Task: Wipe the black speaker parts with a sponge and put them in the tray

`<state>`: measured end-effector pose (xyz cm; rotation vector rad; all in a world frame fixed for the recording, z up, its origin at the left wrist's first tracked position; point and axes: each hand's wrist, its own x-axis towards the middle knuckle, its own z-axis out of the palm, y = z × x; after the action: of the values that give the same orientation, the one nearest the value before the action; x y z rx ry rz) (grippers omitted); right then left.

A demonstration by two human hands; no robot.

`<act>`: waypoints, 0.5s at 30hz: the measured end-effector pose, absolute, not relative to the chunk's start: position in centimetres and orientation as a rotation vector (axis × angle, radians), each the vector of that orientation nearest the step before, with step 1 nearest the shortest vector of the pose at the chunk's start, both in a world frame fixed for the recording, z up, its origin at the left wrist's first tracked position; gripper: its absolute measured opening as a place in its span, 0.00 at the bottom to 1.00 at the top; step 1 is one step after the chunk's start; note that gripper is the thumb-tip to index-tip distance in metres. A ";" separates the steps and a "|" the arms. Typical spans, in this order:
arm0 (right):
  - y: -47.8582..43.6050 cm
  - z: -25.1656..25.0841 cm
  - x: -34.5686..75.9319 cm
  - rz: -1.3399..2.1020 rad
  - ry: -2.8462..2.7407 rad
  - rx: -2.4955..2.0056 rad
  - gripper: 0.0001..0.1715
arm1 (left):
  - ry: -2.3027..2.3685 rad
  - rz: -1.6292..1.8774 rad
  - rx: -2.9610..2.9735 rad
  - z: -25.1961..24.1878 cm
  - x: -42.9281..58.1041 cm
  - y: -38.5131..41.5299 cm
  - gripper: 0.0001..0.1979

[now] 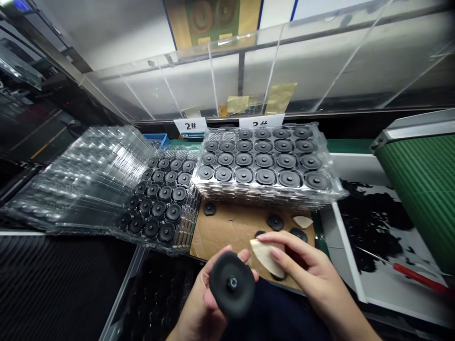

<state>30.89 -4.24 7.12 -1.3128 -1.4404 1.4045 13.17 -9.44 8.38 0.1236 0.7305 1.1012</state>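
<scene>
The left hand has its grip around the edge of a black disc, which hides some of the fingers. The disc is matt and rounded, with a small post in the middle. In the right hand, the grip is narrow, pinching a cream pad of wedge-like shape; this covers partly a dark piece under it. Beyond, loose discs lie on brown cardboard. Behind, stacked clear plastic trays hide the lower part of a "3#" card. At right, black scraps, their shapes unclear to me, lie near a red handle that is cut off.
</scene>
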 end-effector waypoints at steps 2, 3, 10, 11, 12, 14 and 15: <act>-5.1 5.8 31.7 1.525 -1.226 -1.417 0.15 | 0.702 1.095 0.127 8.3 13.0 -9.4 0.28; -5.6 5.1 31.9 1.574 -1.131 -1.456 0.16 | 0.692 1.099 0.135 8.3 13.0 -9.3 0.28; -6.1 4.0 32.3 1.540 -1.160 -1.530 0.17 | 0.703 1.093 0.156 8.3 13.6 -8.8 0.26; -5.9 4.7 32.3 1.434 -1.225 -1.524 0.14 | 0.714 1.085 0.161 8.3 13.7 -8.8 0.26; -5.7 5.7 32.2 1.310 -1.310 -1.490 0.11 | 0.722 1.076 0.167 8.3 13.9 -8.8 0.27; -5.3 7.9 31.7 0.996 -1.527 -1.300 0.10 | 0.746 1.053 0.164 8.1 14.0 -8.8 0.29; -5.1 8.8 31.2 0.823 -1.640 -1.143 0.11 | 0.765 1.042 0.158 8.0 14.1 -8.9 0.30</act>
<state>31.25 -5.07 8.84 -1.1433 -1.6399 0.8229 14.09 -8.86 7.97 0.1579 0.7648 1.0423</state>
